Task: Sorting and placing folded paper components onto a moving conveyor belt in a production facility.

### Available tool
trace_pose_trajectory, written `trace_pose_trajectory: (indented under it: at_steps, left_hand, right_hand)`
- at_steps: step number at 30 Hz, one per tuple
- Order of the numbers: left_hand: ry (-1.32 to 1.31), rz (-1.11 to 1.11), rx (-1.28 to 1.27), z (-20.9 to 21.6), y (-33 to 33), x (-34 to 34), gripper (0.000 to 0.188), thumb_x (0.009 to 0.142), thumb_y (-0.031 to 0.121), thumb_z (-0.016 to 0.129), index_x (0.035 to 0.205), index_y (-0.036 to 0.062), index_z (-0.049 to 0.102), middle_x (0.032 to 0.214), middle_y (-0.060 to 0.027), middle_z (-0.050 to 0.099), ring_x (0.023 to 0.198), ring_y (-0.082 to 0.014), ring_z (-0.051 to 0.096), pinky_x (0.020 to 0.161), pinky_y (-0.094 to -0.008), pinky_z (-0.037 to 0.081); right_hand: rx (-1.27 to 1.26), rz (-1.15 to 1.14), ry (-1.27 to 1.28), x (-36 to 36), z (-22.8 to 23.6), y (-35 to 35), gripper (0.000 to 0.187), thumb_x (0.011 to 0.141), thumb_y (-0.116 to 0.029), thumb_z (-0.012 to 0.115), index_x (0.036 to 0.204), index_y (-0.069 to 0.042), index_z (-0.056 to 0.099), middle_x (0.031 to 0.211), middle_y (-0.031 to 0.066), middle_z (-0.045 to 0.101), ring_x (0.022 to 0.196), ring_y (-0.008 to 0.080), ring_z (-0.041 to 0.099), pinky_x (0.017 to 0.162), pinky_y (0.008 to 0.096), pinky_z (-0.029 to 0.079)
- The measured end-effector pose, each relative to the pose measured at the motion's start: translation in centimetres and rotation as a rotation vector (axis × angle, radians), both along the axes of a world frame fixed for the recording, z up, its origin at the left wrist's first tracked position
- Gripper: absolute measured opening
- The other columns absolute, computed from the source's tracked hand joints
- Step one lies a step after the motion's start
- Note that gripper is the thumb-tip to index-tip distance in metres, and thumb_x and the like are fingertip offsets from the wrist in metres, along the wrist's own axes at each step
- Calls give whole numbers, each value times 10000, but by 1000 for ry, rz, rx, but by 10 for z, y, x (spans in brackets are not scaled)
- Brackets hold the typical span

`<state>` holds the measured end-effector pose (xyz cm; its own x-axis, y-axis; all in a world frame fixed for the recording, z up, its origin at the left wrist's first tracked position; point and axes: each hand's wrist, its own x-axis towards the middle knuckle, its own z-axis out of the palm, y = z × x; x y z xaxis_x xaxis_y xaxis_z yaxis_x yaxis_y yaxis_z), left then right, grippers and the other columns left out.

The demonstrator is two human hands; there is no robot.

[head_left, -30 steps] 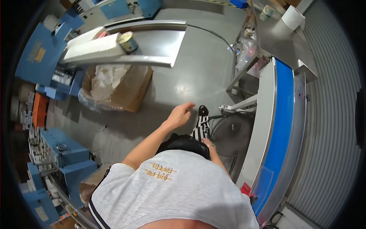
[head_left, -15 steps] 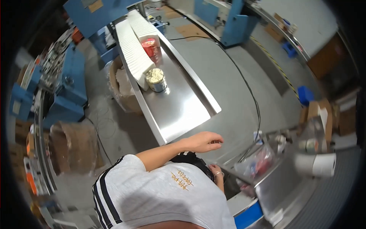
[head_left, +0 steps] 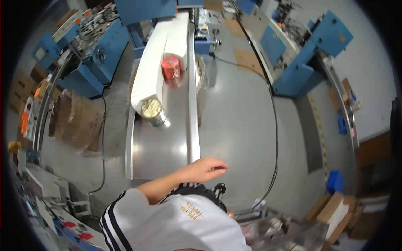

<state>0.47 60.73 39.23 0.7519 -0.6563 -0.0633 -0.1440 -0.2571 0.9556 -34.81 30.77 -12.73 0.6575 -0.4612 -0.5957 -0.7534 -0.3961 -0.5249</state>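
Observation:
My left hand [head_left: 208, 169] hangs in front of me by the near right corner of a shiny metal trough [head_left: 161, 161]. Its fingers reach rightward, slightly bent, with a gap at the thumb and nothing seen in them. Of my right hand [head_left: 230, 214] only a small bit shows beside my shirt; its fingers are hidden. In the trough lie two long rows of thin white pieces [head_left: 146, 79] packed face to face. A cylinder with a cream-coloured top [head_left: 152, 111] stands against the near end of the left row. Farther back, a red cylinder [head_left: 171, 69] sits at the end of the shorter right row.
Blue machines [head_left: 293, 79] stand at the right and left. A black cable [head_left: 274, 138] runs along the grey floor. Near my right side are a cluttered bench [head_left: 272, 234], open cardboard boxes [head_left: 333, 213] and a blue bin [head_left: 335, 182]. A plastic-wrapped carton [head_left: 75, 121] lies at left.
My view has swung to the right, so the trough now points nearly straight away from me. My left hand stays by its near end; my right hand has become mostly hidden.

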Motion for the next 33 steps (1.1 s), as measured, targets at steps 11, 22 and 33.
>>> trace_pose_trajectory:
  at_steps: [11,22,33]
  left_hand:
    - [-247,1130,-268,-23,-2,28,295,854,111,588,1134,24,555,964,-40,604,780,-75,548,676,-228,469]
    - [-208,1847,-111,-54,133,42,351,886,234,561,1123,-24,550,992,-44,604,899,-103,538,785,-242,422]
    - [221,1567,-377,-64,194,116,638,860,531,486,1265,40,449,1227,-115,489,1094,-157,475,931,-307,345]
  right_hand:
    - [788,-312,176,357,195,-120,237,846,-341,542,707,-149,534,671,18,566,601,185,536,537,301,437]
    - [724,446,-36,593,324,35,256,838,-176,611,1057,-64,539,879,48,614,708,139,594,586,241,474]
    - [704,1459,-583,617,485,212,333,803,-168,658,1058,12,542,868,57,609,739,176,574,672,281,472]
